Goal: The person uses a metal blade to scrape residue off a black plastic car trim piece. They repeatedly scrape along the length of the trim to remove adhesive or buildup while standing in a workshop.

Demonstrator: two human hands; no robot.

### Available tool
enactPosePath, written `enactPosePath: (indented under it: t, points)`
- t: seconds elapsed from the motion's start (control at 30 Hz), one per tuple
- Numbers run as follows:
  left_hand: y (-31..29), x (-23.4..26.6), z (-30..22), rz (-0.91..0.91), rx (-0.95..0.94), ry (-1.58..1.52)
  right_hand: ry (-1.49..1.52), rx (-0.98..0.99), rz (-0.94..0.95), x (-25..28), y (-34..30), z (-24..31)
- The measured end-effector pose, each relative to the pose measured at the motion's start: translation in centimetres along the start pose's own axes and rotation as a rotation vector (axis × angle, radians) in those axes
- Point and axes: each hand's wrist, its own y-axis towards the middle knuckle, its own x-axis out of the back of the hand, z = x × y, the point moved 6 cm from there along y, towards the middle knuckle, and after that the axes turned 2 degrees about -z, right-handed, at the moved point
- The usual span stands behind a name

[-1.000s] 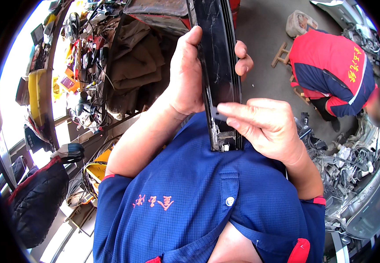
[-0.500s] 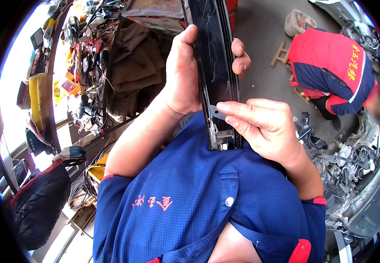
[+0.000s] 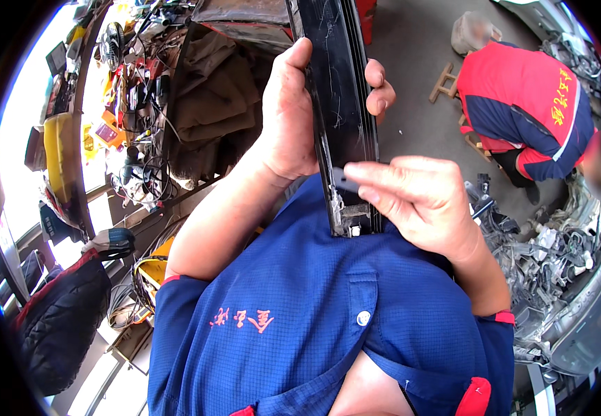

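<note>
A long, scratched black trim strip [image 3: 340,97] stands lengthwise before my chest. My left hand [image 3: 291,118] is closed round it, thumb along the left edge and fingertips showing past the right edge. Between thumb and fingers, my right hand [image 3: 422,201] pinches a thin grey blade [image 3: 341,182] with a small hole in it. The blade lies against the lower part of the strip, near its left edge; most of it is hidden by my fingers. Whitish residue [image 3: 337,204] clings to the strip's lower left edge, above the end close to my shirt.
A cluttered bench [image 3: 134,104] with cables and tools is at the left, beside brown cloth [image 3: 217,104]. A co-worker [image 3: 522,104] in red and navy bends over at the right, near a wooden stool [image 3: 442,83] and a heap of grey vehicle parts [image 3: 543,256].
My right hand and the blade have shifted very slightly, and the blade is now a little blurred. The left hand keeps its hold on the strip in the same place.
</note>
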Motion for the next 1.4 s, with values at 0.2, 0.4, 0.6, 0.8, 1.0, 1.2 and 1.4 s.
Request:
enactPosePath:
  t: [0.2, 0.4, 0.6, 0.8, 1.0, 1.2, 1.4]
  points:
    - [-0.3, -0.4, 0.0, -0.032, -0.034, 0.090, -0.016, 0.029, 0.037, -0.3, -0.2, 0.3]
    - [-0.4, -0.1, 0.2, -0.013, -0.021, 0.035, -0.006, 0.029, -0.012, -0.1, -0.1, 0.1]
    - [-0.8, -0.5, -0.3, -0.070, -0.033, 0.008, 0.000, 0.032, 0.153, -0.2, -0.3, 0.2]
    - [-0.9, -0.2, -2.4, -0.104, -0.211, 0.179, 0.288, -0.192, -0.114, 1.5, -0.1, 0.0]
    - [-1.3, -1.0, -3.7, -0.338, -0.344, 0.203, 0.062, -0.189, 0.103, 0.4, 1.5, 0.9]
    - [-1.6, -1.3, -3.9, -0.365, -0.341, 0.267, -0.203, 0.093, -0.027, -0.4, 2.4, 2.0]
    - [-1.6, -0.7, -4.1, -0.414, -0.327, 0.316, -0.349, 0.138, 0.009, -0.8, 3.2, 2.6]
